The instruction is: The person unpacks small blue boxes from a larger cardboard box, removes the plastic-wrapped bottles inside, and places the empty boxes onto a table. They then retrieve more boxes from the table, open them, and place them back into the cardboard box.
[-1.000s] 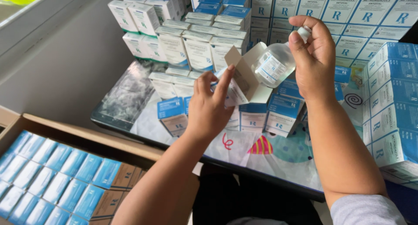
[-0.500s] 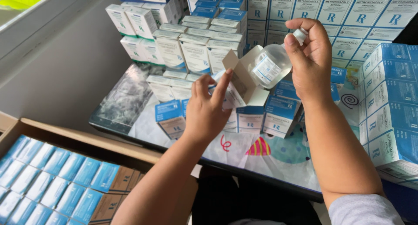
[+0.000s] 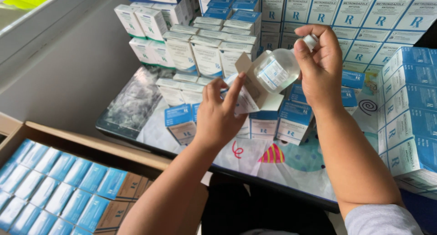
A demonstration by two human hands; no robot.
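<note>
Above the glass tabletop (image 3: 136,126), right hand (image 3: 321,69) pinched the clear round plastic bottle (image 3: 277,71) by its neck, base at the open white-and-blue carton's (image 3: 250,91) mouth. Left hand (image 3: 218,114) gripped that carton. Best bet: keep flaps splayed, line bottle square with the mouth.

A small clear plastic bottle (image 3: 277,71) with a white label and a pale cap is tilted, its cap end up and to the right, its base dipping into the open mouth of a small white carton (image 3: 251,90). The carton's top flaps are spread open; it leans just left of and below the bottle. The right hand (image 3: 321,66) pinches the bottle by its neck. The left hand (image 3: 219,116) grips the carton from below, fingers along its side.
</note>
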